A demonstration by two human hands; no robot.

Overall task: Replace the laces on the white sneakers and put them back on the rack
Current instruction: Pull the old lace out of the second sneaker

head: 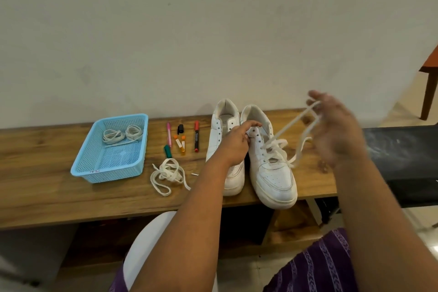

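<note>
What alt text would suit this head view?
A person's right hand pulls a white lace up out of the right sneaker while the left hand steadies its collar. A loose lace, markers and a blue basket lie on the wooden bench.

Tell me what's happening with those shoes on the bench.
A person is unlacing the right-hand white sneaker. The left hand steadies it at the tongue while the right hand pulls the lace up and out. The other sneaker is already laceless; a loose lace lies beside it, and coiled laces sit in the blue basket.
</note>
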